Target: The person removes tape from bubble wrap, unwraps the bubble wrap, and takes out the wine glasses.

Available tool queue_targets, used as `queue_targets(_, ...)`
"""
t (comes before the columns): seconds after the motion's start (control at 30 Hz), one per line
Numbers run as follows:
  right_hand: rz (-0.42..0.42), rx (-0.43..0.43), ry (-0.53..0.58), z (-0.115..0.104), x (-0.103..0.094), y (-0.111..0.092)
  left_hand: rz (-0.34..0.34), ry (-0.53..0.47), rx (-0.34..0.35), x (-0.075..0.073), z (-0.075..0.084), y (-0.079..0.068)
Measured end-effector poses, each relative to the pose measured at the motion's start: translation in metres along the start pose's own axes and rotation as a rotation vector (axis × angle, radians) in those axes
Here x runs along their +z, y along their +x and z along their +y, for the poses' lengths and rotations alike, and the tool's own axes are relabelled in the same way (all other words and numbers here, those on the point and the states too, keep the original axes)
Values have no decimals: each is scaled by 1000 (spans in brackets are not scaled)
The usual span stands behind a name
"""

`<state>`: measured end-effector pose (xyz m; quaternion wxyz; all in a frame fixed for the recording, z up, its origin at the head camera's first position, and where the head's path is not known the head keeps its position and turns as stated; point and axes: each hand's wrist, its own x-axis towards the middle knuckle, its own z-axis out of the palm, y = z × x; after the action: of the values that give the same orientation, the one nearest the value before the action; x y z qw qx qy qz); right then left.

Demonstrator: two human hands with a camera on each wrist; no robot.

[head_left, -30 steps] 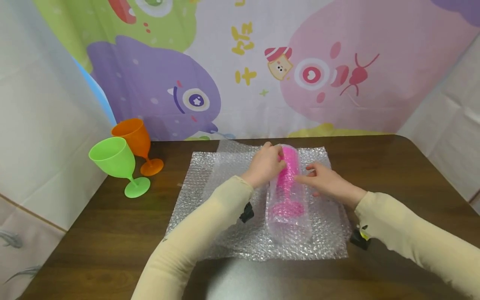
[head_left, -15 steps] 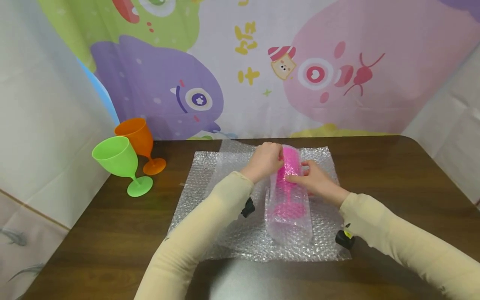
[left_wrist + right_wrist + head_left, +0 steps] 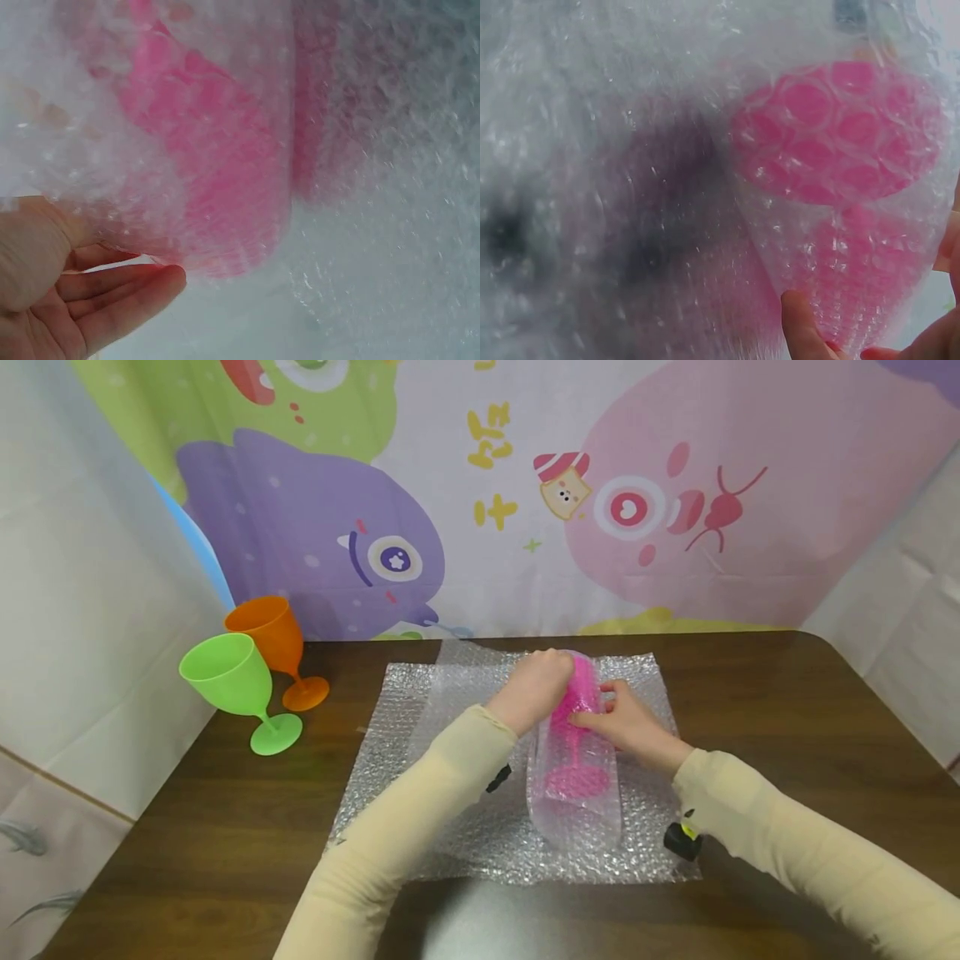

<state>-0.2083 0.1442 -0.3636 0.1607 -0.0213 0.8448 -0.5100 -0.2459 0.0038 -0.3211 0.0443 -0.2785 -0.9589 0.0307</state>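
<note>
A pink plastic goblet [image 3: 576, 781] lies on its side, rolled in clear bubble wrap [image 3: 390, 752], its base toward me and its bowl at the far end. My left hand [image 3: 534, 689] holds the wrap at the bowl's far end. In the left wrist view, fingers [image 3: 124, 300] reach the rim through the wrap. My right hand [image 3: 630, 722] grips the roll's right side, thumb on top across the bowl. The right wrist view shows the round pink base [image 3: 840, 131] through the bubbles. Part of the bowl is hidden behind my left hand.
A green goblet [image 3: 228, 672] and an orange goblet [image 3: 273, 635] stand upright at the table's left side. The flat bubble wrap extends under and left of the roll on the brown wooden table [image 3: 795, 735]. A cartoon-printed cloth [image 3: 495, 577] hangs behind the table.
My right hand has moved left from beside the roll and now grips it. My left hand has shifted slightly right over the bowl's far end.
</note>
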Motion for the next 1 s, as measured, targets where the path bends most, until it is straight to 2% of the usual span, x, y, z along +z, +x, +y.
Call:
queue_targets(0.27,32,-8,-43,0,2,1,62,7,-1,7,-4,0)
queue_targets(0.47,32,-11,-42,0,3,2,96,-74,-52,11,-9,0)
queue_targets(0.7,40,-22,-53,1,4,4,126,-152,-69,16,-12,-2)
queue_targets(1.0,41,-38,-50,1,5,6,212,-194,-118,23,-13,-4)
